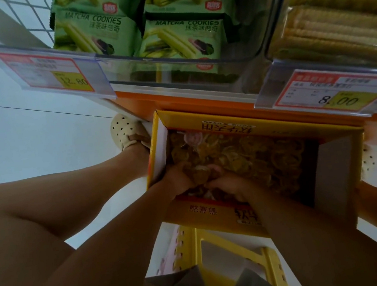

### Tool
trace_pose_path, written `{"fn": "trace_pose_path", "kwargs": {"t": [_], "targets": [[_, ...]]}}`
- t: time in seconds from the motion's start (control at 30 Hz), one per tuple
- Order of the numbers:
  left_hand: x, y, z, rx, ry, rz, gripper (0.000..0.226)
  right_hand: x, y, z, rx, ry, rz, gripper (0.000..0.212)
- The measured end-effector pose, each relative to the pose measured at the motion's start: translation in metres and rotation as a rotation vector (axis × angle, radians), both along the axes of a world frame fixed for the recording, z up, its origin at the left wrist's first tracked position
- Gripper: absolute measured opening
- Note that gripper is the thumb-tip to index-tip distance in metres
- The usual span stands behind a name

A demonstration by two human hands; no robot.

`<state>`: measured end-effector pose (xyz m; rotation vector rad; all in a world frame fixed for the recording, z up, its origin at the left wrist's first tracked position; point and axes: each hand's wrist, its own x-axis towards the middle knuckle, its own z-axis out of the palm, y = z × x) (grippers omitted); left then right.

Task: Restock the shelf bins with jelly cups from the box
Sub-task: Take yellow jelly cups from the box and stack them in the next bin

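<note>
Head view: we see both hands, left hand [178, 180] and right hand [228, 183], closed around jelly cups [268, 156] inside the box [228, 214]; the shelf bins [197, 69] lie above, forward.

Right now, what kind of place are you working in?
Most likely a grocery or snack shop aisle: clear shelf bins hold matcha cookie packs, price tags hang below, and both hands dig into a yellow box of jelly cups.
</note>
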<state>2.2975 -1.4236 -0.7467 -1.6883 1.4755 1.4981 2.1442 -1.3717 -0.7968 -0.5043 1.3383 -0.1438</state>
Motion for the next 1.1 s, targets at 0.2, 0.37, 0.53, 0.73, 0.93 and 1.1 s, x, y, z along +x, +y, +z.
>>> {"fn": "trace_pose_path", "kwargs": {"t": [0.2,0.37,0.53,0.73,0.93,1.1], "targets": [[0.008,0.003,-0.001,0.126,0.069,0.348,0.055,0.009,0.006,0.002,0.07,-0.068,-0.102,0.045],[0.004,0.001,0.0,0.161,0.163,0.394,0.057,-0.003,0.009,0.007,0.105,-0.139,-0.273,0.042],[0.003,0.003,-0.001,0.181,0.264,0.433,0.062,-0.02,0.001,0.023,0.154,-0.222,-0.417,0.03],[-0.002,0.007,0.002,0.221,0.331,0.446,0.055,-0.032,-0.007,0.041,0.128,-0.13,-0.334,0.031],[-0.011,0.002,0.027,0.3,0.434,0.534,0.054,-0.045,-0.002,0.064,0.04,-0.094,-0.409,0.017],[-0.025,0.003,0.053,0.288,0.496,0.514,0.026,-0.06,0.006,0.085,-0.037,-0.088,-0.486,0.01]]}}
